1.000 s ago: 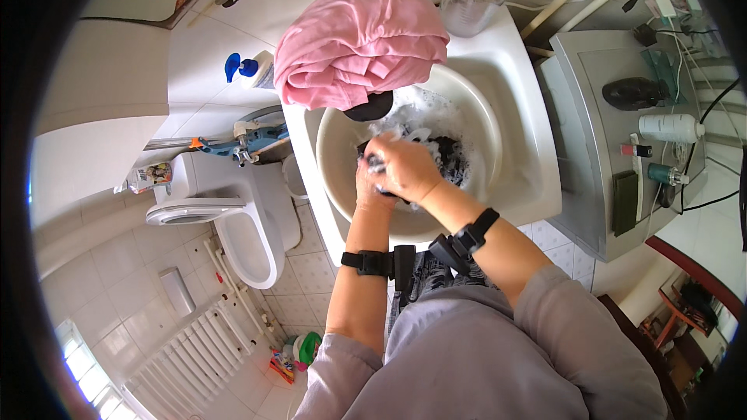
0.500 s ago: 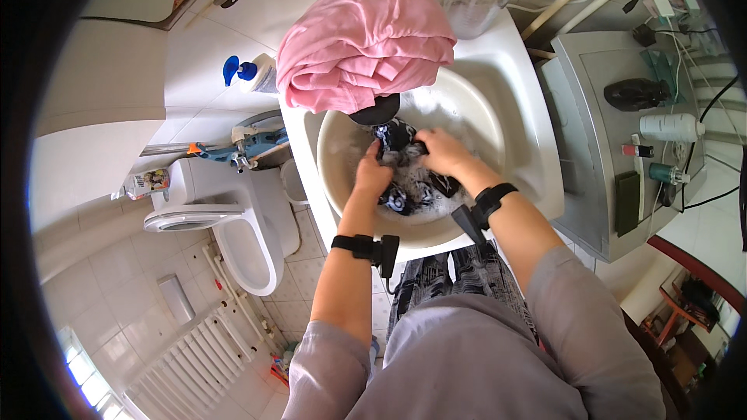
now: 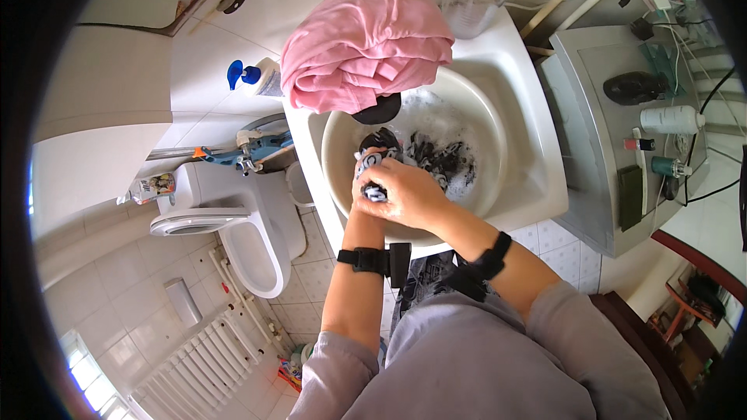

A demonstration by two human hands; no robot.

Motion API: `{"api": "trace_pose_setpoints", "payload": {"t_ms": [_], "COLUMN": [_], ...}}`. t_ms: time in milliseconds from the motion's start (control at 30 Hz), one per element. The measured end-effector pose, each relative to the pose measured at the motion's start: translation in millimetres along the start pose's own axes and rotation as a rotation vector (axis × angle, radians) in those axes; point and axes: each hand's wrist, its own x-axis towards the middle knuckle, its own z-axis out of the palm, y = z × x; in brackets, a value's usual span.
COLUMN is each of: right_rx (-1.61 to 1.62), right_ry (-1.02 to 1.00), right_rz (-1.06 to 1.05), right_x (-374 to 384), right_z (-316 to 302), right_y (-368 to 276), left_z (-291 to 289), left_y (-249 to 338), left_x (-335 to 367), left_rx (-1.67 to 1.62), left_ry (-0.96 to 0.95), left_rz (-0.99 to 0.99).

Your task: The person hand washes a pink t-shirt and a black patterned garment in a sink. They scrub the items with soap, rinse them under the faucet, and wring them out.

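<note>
A wet black-and-white patterned garment [image 3: 447,162] lies partly in foamy water inside a cream basin [image 3: 498,128]. At the basin's near left side, my right hand [image 3: 411,193] is closed around a bunched part of it. My left hand [image 3: 362,201] grips the same bunch from the left, its fingers mostly hidden by the cloth and the right hand. Both hands are close together, with a fold of cloth showing between and above them.
The basin stands in a white sink [image 3: 541,163]. Pink fabric [image 3: 366,39] is heaped at its far side, beside a clear pump bottle [image 3: 475,12]. A white pump bottle [image 3: 268,78] is at the left. Rightward stands a grey washing machine [image 3: 576,93] with bottles; leftward, a toilet [image 3: 253,257].
My hands have come together and moved left and nearer, gathering part of the garment out of the water. The rest of it now lies spread to the right in the foam.
</note>
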Motion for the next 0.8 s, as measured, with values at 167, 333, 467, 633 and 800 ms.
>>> {"api": "trace_pose_setpoints", "payload": {"t_ms": [167, 333, 467, 633, 800], "right_rx": [-0.16, -0.081, 0.044, 0.402, 0.001], "right_ry": [0.147, 0.074, -0.251, -0.269, -0.361], "right_rz": [0.194, 0.408, 0.567, 0.161, 0.191], "right_x": [13, 9, 27, 34, 4], "right_z": [0, -22, -52, -54, -45], "right_y": [37, 89, 69, 36, 76], "left_z": [33, 43, 57, 69, 80], "left_y": [5, 45, 74, 80, 107], "left_x": [-7, -27, -33, -19, -9], "left_rx": [-0.303, 0.103, 1.525, 1.053, 0.099], "left_ry": [0.63, 0.372, -0.009, 0.032, 0.336], "left_rz": [-0.351, -0.363, -0.3, -0.096, -0.07]}}
